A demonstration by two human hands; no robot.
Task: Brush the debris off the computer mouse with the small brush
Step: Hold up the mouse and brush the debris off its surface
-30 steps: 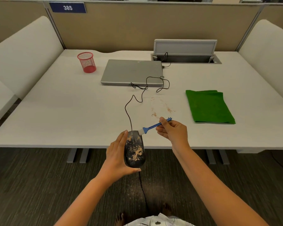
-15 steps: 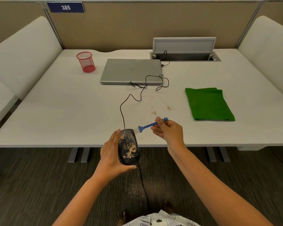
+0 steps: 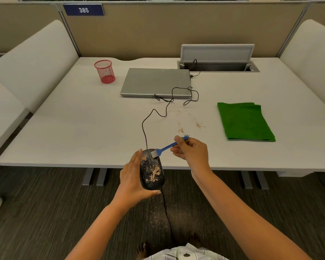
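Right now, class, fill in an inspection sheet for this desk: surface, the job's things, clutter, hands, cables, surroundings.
Surface: pale desk, tan debris scattered near the middle.
Job's things: black mouse speckled with tan debris, held over the desk's front edge; blue brush, bristles at the mouse's front end.
Clutter: closed grey laptop; red mesh cup; folded green cloth.
Hands: left hand cradles the mouse; right hand pinches the brush handle in its fingers.
Cables: mouse cable loops to the laptop; another drops to the floor.
Surroundings: partition with sign 385; open cable hatch; carpet floor.
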